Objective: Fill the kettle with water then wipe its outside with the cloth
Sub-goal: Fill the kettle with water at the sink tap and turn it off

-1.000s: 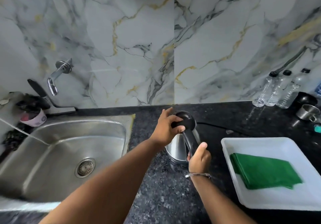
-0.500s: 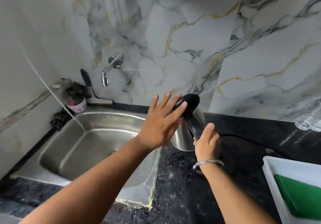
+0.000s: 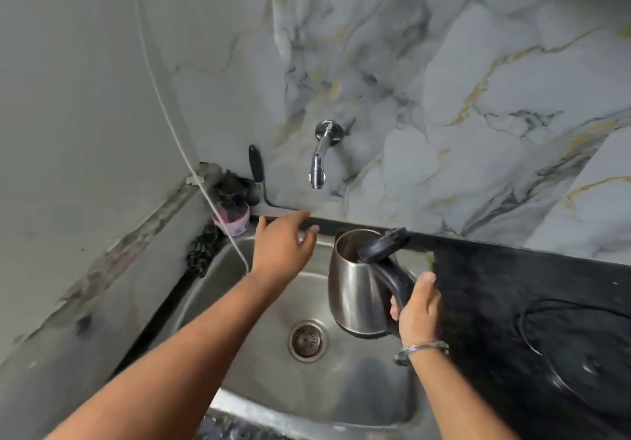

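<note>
While the right hand point(image 3: 418, 306) grips the kettle point(image 3: 358, 289) over the sink point(image 3: 259, 364), left hand point(image 3: 281, 251) empty, splayed; off-centre under the tap point(image 3: 319, 163), water could splash outside.

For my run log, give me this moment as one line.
step: filling, not started | right hand: holds kettle by handle over sink, lid open | left hand: open, reaching toward tap | water: none running
</note>
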### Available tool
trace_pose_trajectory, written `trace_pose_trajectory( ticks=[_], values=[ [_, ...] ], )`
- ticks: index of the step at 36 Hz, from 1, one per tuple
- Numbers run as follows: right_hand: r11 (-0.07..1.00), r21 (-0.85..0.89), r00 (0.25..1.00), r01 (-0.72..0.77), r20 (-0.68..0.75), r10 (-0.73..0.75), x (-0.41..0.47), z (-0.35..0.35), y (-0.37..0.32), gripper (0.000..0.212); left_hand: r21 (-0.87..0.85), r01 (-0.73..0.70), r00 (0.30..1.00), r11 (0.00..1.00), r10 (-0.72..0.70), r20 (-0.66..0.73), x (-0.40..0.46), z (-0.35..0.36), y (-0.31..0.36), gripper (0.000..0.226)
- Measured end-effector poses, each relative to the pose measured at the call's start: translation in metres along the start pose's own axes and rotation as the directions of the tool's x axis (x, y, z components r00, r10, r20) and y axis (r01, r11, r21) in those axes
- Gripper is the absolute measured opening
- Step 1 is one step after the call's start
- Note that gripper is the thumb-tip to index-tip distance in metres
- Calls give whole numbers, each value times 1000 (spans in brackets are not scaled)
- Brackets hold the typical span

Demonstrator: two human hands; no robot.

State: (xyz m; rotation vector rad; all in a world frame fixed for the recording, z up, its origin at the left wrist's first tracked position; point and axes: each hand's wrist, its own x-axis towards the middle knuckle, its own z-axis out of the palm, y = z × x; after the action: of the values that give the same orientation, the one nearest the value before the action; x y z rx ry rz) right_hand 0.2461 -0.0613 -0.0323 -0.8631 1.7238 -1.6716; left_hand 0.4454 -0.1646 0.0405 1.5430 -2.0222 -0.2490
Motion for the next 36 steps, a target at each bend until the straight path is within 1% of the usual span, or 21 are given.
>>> trace_pose_trajectory(
  ticks=[2, 3, 4, 6, 7, 10, 12, 15, 18, 21, 23, 24, 25, 26, 27, 28, 29, 30, 33, 34, 36],
  values=[
    [1000, -7, 1000, -23, 16, 23, 1, 17, 4, 86, -58, 152, 988, 987, -150, 38, 28, -2, -14, 34],
    [999, -12, 999, -40, 18, 40, 2, 25, 6, 83, -81, 202, 979, 976, -198, 55, 42, -2, -17, 35],
    [998, -7, 998, -58, 15, 58, 3, 32, 7, 80, -92, 223, 974, 971, -218, 57, 56, -2, -19, 35],
    [997, -18, 998, -69, 3, 69, 8, 44, 11, 75, -64, 205, 979, 977, -204, 31, 84, 1, -15, 46],
    [997, -48, 998, -57, -2, 57, 11, 49, 14, 76, -26, 196, 980, 980, -195, 28, 98, 4, -11, 52],
    [994, -87, 998, -59, -7, 59, 25, 62, 26, 84, 158, 196, 977, 968, -206, 49, 136, 17, 6, 57],
    [990, -129, 998, -64, -12, 63, 35, 69, 35, 88, 273, 166, 979, 948, -191, 67, 154, 24, 17, 60],
    [984, -153, 996, -89, -9, 89, 50, 78, 47, 88, 371, 146, 980, 917, -187, 76, 169, 29, 21, 59],
    [978, -159, 991, -132, -8, 132, 64, 86, 58, 83, 349, 175, 973, 921, -215, 80, 178, 32, 19, 48],
    [971, -207, 992, -121, 12, 126, 73, 91, 68, 84, 253, 170, 969, 952, -208, 130, 187, 37, 11, 44],
    [972, -217, 993, -93, 50, 107, 78, 93, 73, 83, 59, 169, 956, 984, -178, 232, 199, 35, -6, 41],
    [973, -210, 991, -92, 76, 110, 81, 94, 75, 84, -78, 163, 935, 984, -129, 331, 206, 34, -19, 41],
    [976, -197, 988, -97, 101, 119, 83, 96, 77, 85, -221, 157, 891, 962, -42, 452, 212, 34, -33, 36],
    [979, -178, 984, -102, 124, 125, 85, 98, 79, 85, -364, 165, 832, 917, 68, 550, 216, 35, -46, 28],
    [983, -151, 981, -106, 147, 128, 87, 99, 80, 85, -482, 179, 781, 858, 174, 600, 218, 36, -57, 18],
    [987, -121, 977, -110, 172, 130, 89, 100, 81, 88, -563, 211, 745, 799, 242, 622, 219, 38, -64, 20],
    [989, -94, 971, -115, 197, 132, 89, 101, 83, 92, -604, 238, 720, 761, 279, 636, 220, 40, -69, 28],
    [990, -76, 967, -120, 216, 134, 90, 102, 85, 95, -616, 249, 701, 747, 300, 647, 223, 42, -71, 31],
    [988, -22, 960, -151, 235, 152, 92, 103, 92, 95, -602, 202, 668, 773, 341, 662, 232, 43, -69, 14],
    [986, -3, 956, -166, 245, 162, 92, 103, 94, 96, -602, 197, 668, 774, 344, 660, 234, 41, -68, 13],
    [985, -1, 950, -171, 265, 165, 93, 103, 97, 99, -611, 191, 681, 768, 344, 646, 233, 38, -68, 21]
  ],
)
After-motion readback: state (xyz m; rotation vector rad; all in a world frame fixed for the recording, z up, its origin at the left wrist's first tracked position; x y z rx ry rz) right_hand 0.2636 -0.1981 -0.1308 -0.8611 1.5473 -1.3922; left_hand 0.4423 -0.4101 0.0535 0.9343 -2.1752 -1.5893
